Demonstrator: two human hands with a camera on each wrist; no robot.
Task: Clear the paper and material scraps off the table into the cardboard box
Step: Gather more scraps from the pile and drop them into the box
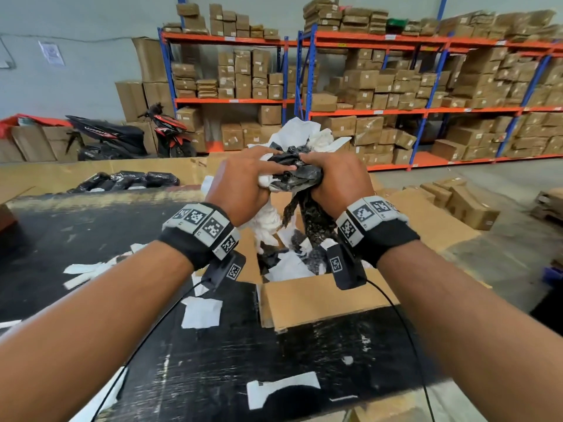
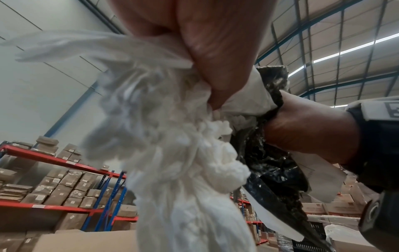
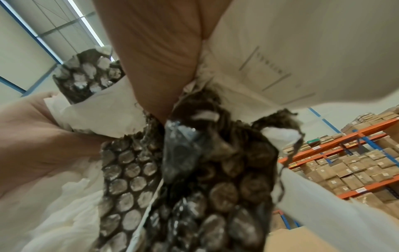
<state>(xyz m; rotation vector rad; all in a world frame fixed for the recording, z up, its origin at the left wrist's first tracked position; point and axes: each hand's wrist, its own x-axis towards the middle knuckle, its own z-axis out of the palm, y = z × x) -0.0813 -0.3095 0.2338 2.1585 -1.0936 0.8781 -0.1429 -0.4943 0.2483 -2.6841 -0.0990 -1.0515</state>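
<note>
Both hands hold one wad [image 1: 292,170] above the open box [image 1: 316,296]. Left hand [image 1: 240,187] grip clenched on white paper; right hand [image 1: 338,184] grip clenched on black bubble wrap, likely bunched to drop as one. Paper scraps [image 1: 202,312] remain on the surface [image 1: 106,226].

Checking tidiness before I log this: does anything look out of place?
Yes. White paper scraps lie strewn across the black table, outside the box. Both hands grip a bundle of paper and bubble wrap above it.
</note>
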